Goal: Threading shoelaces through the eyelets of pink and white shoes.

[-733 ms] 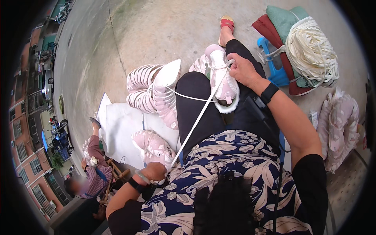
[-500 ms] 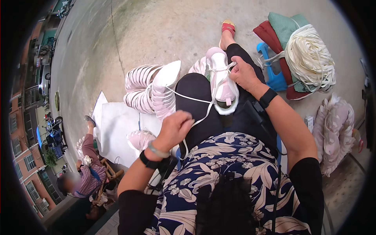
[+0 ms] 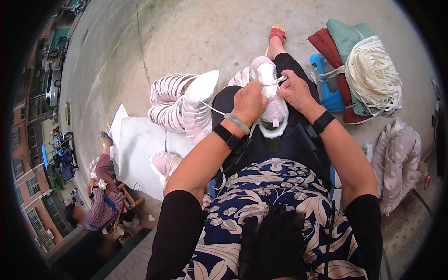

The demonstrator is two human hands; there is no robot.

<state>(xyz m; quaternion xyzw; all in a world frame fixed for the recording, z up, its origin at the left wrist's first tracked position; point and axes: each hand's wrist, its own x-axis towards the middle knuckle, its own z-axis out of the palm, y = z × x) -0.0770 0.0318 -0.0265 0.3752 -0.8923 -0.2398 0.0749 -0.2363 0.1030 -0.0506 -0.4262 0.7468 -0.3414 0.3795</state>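
Left hand [image 3: 249, 103] has risen to join right hand [image 3: 295, 91] on the shoe [image 3: 270, 98]. Both grasp the lace [image 3: 212, 108]; lacing looks unfinished, more shoes [image 3: 182, 105] waiting

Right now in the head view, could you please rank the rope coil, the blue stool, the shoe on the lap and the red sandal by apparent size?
1. Rope coil
2. Shoe, though nearer the camera, so unsure against the coil
3. Blue stool, partly hidden
4. Red sandal
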